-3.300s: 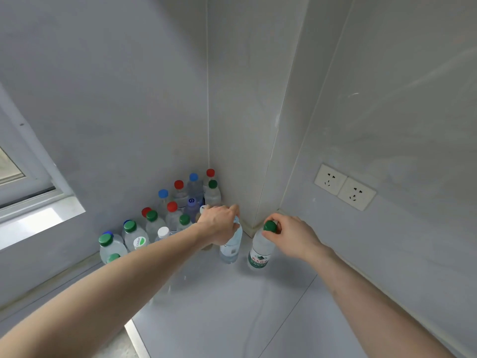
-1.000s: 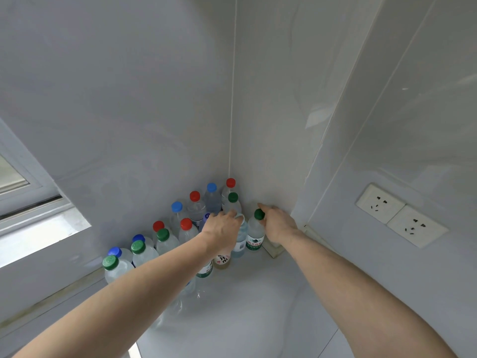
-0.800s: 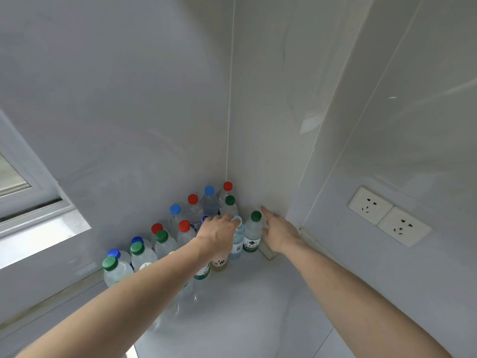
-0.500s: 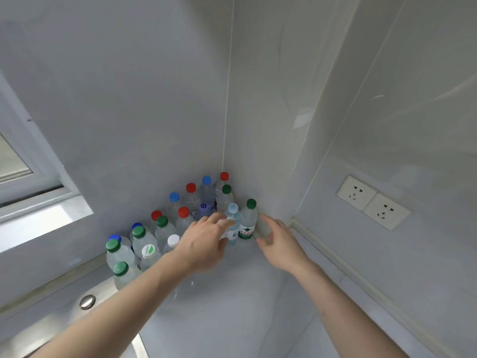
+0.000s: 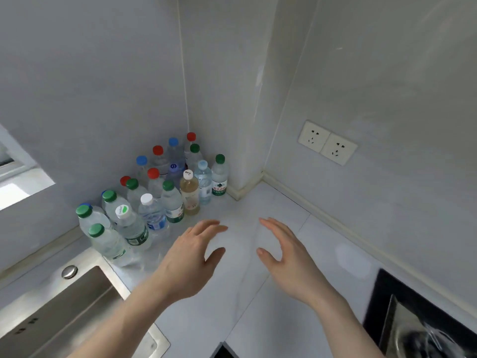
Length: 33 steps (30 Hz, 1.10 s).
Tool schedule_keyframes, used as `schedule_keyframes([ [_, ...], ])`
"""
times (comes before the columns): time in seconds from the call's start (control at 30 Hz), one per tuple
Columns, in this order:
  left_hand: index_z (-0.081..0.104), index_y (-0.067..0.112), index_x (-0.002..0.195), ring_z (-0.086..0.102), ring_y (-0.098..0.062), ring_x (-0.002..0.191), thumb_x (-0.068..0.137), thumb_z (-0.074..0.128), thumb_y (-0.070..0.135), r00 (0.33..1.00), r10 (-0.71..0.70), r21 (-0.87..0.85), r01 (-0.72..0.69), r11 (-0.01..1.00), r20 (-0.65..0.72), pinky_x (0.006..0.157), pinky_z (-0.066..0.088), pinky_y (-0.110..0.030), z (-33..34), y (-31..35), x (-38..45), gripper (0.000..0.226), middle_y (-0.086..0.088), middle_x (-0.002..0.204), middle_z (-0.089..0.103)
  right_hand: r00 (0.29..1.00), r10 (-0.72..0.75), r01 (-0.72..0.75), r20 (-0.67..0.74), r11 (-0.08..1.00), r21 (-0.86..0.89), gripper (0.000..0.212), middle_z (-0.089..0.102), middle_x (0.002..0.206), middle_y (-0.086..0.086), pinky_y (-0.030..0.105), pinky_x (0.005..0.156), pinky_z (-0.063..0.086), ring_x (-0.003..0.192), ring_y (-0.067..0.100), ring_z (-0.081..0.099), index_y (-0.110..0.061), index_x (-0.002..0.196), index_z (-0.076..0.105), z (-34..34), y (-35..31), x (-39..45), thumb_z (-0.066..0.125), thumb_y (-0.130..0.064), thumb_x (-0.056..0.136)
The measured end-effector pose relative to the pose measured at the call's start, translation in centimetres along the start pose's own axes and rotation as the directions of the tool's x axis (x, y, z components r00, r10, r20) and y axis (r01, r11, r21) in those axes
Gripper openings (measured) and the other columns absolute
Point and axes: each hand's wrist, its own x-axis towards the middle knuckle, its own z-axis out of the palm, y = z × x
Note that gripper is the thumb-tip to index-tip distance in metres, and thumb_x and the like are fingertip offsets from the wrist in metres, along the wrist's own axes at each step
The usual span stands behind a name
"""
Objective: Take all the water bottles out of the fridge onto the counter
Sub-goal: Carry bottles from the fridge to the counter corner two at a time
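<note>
Both hands are hanging over the counter, empty. The left hand is lying with fingers straight and slightly spread, thumb out to the side, gripping nothing. The right hand is mirroring it, fingers relaxed and pointing toward the corner, thumb apart, gripping nothing. Neither hand is touching any bottle; a bare strip of counter is showing between fingertips and the nearest ones.

The bottles are standing upright in a cluster on the counter, packed into the corner and trailing along the left wall toward the sink. Caps are showing green, red, blue and white. At the cluster's right end a green-cap bottle with a green label is standing nearest the wall corner, and just beside it on its left a pale-blue-cap bottle. Next left, an amber bottle with a white cap is holding yellowish liquid. Nearest the sink, a green-cap bottle is standing at the counter's edge, close to the steel rim.

Two sockets are sitting on the right wall. A dark hob is showing at lower right, blurred. A window sill is catching light at the far left.
</note>
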Motion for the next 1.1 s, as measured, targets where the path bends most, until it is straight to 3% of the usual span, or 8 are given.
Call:
schedule_keyframes([
  [0.07, 0.042, 0.040, 0.147, 0.044, -0.010, 0.136, 0.102, 0.052, 0.046, 0.998, 0.037, 0.001, -0.037, 0.999, 0.052, 0.111, 0.037, -0.026, 1.2, 1.6, -0.6, 0.047, 0.020, 0.156, 0.034, 0.998, 0.056, -0.056, -0.026, 0.998, 0.020, 0.062, 0.017, 0.161, -0.037, 0.007, 0.111, 0.017, 0.141, -0.020, 0.018, -0.048, 0.158, 0.026, -0.8, 1.0, -2.6, 0.056, -0.036, 0.104],
  [0.23, 0.035, 0.044, 0.150, 0.034, -0.010, 0.143, 0.101, 0.048, 0.054, 0.976, 0.135, 0.051, -0.146, 0.988, 0.169, 0.116, 0.031, -0.026, 3.2, 5.1, -0.8, 0.052, 0.022, 0.160, 0.026, 0.981, 0.175, -0.169, -0.084, 0.983, 0.074, 0.065, 0.012, 0.164, -0.035, 0.018, 0.120, 0.020, 0.150, -0.011, 0.016, -0.051, 0.158, 0.021, -2.3, 3.8, -9.0, 0.055, -0.039, 0.105],
  [0.53, 0.040, 0.044, 0.148, 0.035, -0.010, 0.141, 0.101, 0.052, 0.045, 0.894, 0.360, -0.006, -0.372, 0.928, 0.266, 0.114, 0.037, -0.033, 7.9, 15.0, -3.0, 0.049, 0.024, 0.160, 0.026, 0.896, 0.343, -0.305, -0.282, 0.937, 0.171, 0.066, 0.009, 0.165, -0.033, 0.014, 0.118, 0.012, 0.149, -0.014, 0.012, -0.049, 0.159, 0.023, -4.7, 8.1, -23.2, 0.058, -0.038, 0.104],
  [0.73, 0.038, 0.045, 0.149, 0.031, -0.007, 0.143, 0.101, 0.051, 0.046, 0.793, 0.512, -0.071, -0.520, 0.851, 0.329, 0.116, 0.036, -0.032, 11.8, 23.7, -9.1, 0.049, 0.026, 0.161, 0.024, 0.801, 0.415, -0.351, -0.430, 0.909, 0.224, 0.065, 0.013, 0.166, -0.032, 0.015, 0.120, 0.013, 0.150, -0.015, 0.011, -0.051, 0.157, 0.027, -5.7, 10.7, -35.6, 0.061, -0.040, 0.102],
  [0.83, 0.039, 0.045, 0.149, 0.032, -0.009, 0.144, 0.102, 0.051, 0.046, 0.742, 0.569, -0.093, -0.578, 0.811, 0.354, 0.117, 0.035, -0.034, 13.4, 27.5, -12.3, 0.049, 0.025, 0.161, 0.024, 0.745, 0.452, -0.365, -0.490, 0.892, 0.268, 0.065, 0.015, 0.160, -0.042, 0.012, 0.118, 0.015, 0.147, -0.020, 0.012, -0.054, 0.155, 0.028, -5.7, 11.4, -41.7, 0.062, -0.037, 0.102],
  [0.97, 0.042, 0.044, 0.148, 0.032, -0.007, 0.142, 0.102, 0.053, 0.044, 0.661, 0.652, -0.144, -0.653, 0.744, 0.371, 0.119, 0.031, -0.030, 16.1, 32.3, -16.1, 0.047, 0.026, 0.159, 0.026, 0.670, 0.514, -0.398, -0.536, 0.858, 0.326, 0.065, 0.009, 0.151, -0.052, -0.001, 0.101, 0.025, 0.133, -0.031, 0.015, -0.060, 0.151, 0.027, -6.0, 11.9, -49.3, 0.061, -0.036, 0.103],
  [1.03, 0.042, 0.044, 0.147, 0.031, -0.006, 0.142, 0.101, 0.053, 0.045, 0.602, 0.696, -0.180, -0.691, 0.700, 0.391, 0.118, 0.033, -0.031, 17.8, 34.8, -17.7, 0.047, 0.028, 0.158, 0.026, 0.613, 0.557, -0.432, -0.560, 0.830, 0.353, 0.064, 0.009, 0.159, -0.043, 0.006, 0.108, 0.025, 0.132, -0.031, 0.016, -0.057, 0.154, 0.027, -5.9, 12.4, -53.2, 0.060, -0.040, 0.102],
  [1.1, 0.042, 0.046, 0.147, 0.030, -0.005, 0.144, 0.101, 0.052, 0.048, 0.509, 0.753, -0.235, -0.740, 0.630, 0.418, 0.114, 0.040, -0.034, 19.9, 38.0, -19.8, 0.048, 0.030, 0.158, 0.024, 0.521, 0.605, -0.455, -0.602, 0.794, 0.403, 0.064, 0.012, 0.163, -0.038, 0.020, 0.118, 0.032, 0.133, -0.019, 0.033, -0.056, 0.154, 0.027, -5.6, 12.7, -57.9, 0.060, -0.041, 0.102],
])
